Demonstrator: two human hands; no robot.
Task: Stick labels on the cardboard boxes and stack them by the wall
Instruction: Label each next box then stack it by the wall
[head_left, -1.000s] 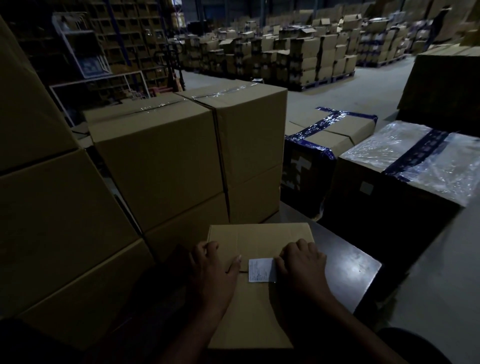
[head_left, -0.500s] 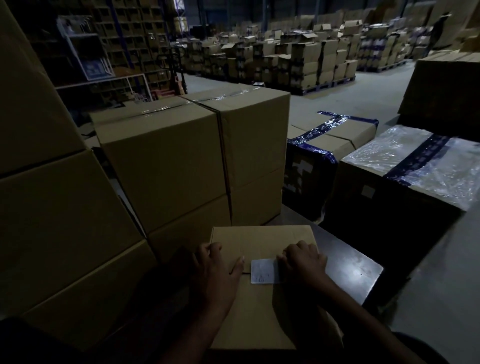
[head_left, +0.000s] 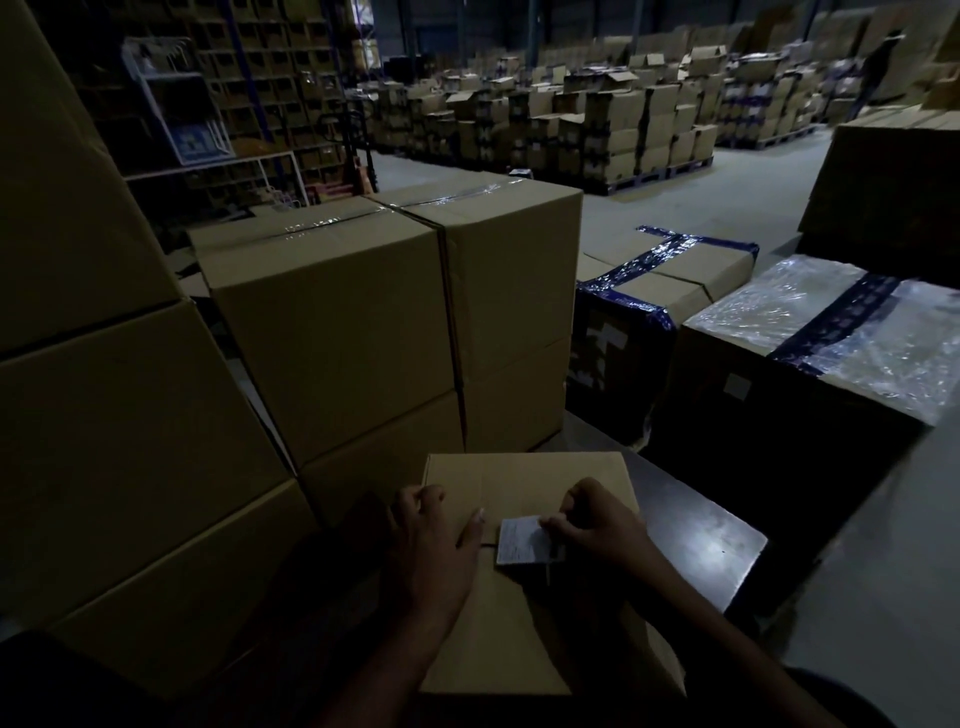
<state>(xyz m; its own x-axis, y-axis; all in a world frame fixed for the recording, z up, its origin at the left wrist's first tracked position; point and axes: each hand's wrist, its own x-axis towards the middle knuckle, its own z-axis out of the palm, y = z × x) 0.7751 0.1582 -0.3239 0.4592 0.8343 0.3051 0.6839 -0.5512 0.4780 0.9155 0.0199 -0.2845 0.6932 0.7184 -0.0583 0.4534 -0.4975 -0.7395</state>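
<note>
Pinching the right edge of the small white printed label (head_left: 521, 540), our right hand (head_left: 597, 525) holds it with curled fingers against the top of the flat brown cardboard box (head_left: 519, 613). Our left hand (head_left: 431, 540) lies on the left part of this box, its fingers bent over the far side and the thumb stretched toward the label, almost touching it; it holds nothing.

We see the label as a pale rectangle with fine dark print, too small to read. It sits near the middle seam of the box top, a little to the right. The box lies on a dark glossy table (head_left: 717, 545), close to our body, and its far edge is near the stack of big brown cartons (head_left: 332, 338) in front.

To the left, a tall wall of large brown cartons (head_left: 104, 415) closes this side. To the right, the table surface is bare up to its corner, and beyond it stand a carton with blue tape (head_left: 670, 270) and a carton wrapped in clear plastic film (head_left: 841, 322). Grey floor (head_left: 727, 202) opens behind them.

Compared with half a second ago, our right hand has drawn back to the label's right edge, so more of the label shows, and its right side looks slightly lifted. Our left hand has stayed in its place.
</note>
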